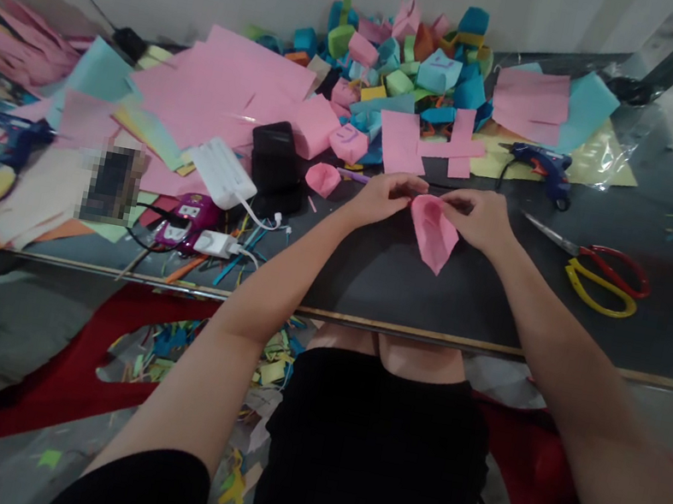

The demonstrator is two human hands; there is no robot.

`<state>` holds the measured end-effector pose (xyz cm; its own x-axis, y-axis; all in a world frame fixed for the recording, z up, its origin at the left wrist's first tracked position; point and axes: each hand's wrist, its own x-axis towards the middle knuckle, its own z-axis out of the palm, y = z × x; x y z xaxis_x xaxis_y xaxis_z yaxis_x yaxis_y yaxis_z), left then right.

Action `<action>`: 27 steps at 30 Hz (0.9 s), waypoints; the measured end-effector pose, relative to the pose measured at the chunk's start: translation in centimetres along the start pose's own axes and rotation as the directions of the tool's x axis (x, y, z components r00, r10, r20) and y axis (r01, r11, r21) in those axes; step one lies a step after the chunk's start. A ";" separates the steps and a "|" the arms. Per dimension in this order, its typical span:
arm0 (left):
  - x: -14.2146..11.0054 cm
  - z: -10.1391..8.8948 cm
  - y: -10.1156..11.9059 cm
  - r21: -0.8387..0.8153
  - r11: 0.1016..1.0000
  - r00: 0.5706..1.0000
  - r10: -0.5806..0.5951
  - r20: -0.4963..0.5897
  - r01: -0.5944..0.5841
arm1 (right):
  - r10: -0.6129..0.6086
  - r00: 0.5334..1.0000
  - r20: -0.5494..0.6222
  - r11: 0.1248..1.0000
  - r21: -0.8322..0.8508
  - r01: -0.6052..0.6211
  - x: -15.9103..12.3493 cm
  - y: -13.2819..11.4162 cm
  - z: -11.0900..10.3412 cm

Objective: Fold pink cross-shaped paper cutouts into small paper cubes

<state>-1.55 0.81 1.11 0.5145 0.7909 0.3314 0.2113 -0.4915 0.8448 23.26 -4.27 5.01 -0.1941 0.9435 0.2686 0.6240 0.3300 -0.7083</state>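
Observation:
A folded pink paper piece [435, 235], shaped like a small open pouch, hangs between my two hands over the dark table. My left hand [389, 195] is closed, its fingertips at the paper's upper left edge. My right hand [478, 216] pinches the upper right edge between thumb and fingers. Beside my left hand lie a purple pen [353, 176] and a small pink paper cup shape [322, 179]. Just beyond my hands are a pink paper cross [461, 146] and a pink sheet [402, 143].
Scissors [594, 267] with red and yellow handles lie to the right, below a blue glue gun [543, 169]. Folded paper shapes [399, 81] pile up at the back. On the left are a black phone [277, 165], a white power bank [224, 172], a purple power socket [189, 222] and pink sheets [221, 93].

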 end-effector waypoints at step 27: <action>-0.5 1.8 2.8 -0.066 0.997 0.974 0.020 -0.225 -0.036 | 0.046 0.990 -0.132 0.997 0.064 -0.038 -0.7 -1.4 0.0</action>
<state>0.30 -1.64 2.53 0.3184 0.8426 0.4343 0.1375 -0.4943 0.8583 22.50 -5.40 5.77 -0.0632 0.9455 0.3195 0.5815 0.2951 -0.7582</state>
